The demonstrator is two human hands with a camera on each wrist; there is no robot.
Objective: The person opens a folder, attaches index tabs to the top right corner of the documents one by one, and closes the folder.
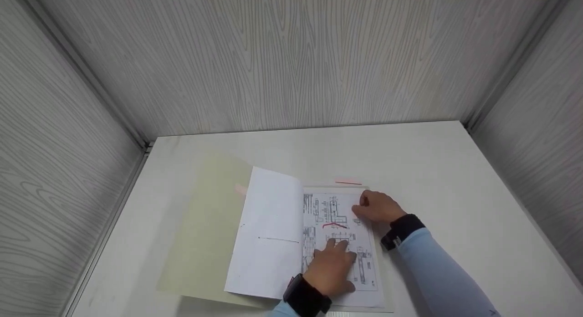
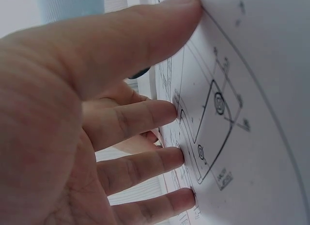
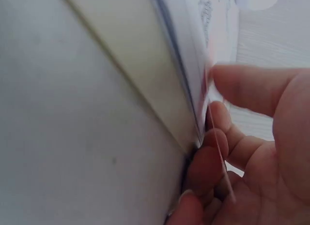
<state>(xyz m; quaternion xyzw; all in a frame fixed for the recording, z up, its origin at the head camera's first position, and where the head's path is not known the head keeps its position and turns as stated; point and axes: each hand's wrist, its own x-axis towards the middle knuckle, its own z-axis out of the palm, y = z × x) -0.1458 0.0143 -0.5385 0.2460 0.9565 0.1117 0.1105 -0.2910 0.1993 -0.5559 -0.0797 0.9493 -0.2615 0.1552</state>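
Observation:
A bound set of printed technical drawings lies open, its right page (image 1: pixel 364 280) showing line drawings and a red mark. My left hand (image 1: pixel 330 267) rests on this page with fingers spread; in the left wrist view its straight fingers (image 2: pixel 145 118) touch the paper. At the page's upper right edge, my right hand (image 1: pixel 378 207) has its thumb and fingers curled together. Close up, the right hand (image 3: pixel 252 138) pinches a thin pinkish strip (image 3: pixel 219 142) beside the page edges. How far the strip lies on the paper is hidden.
A turned white sheet (image 1: pixel 268 235) stands partly raised on the left, over a pale yellow-green cover (image 1: pixel 200 253). One pink tab (image 1: pixel 348 181) sticks out at the top edge. The white table (image 1: pixel 455 180) is bounded by wood-grain panels (image 1: pixel 282 57).

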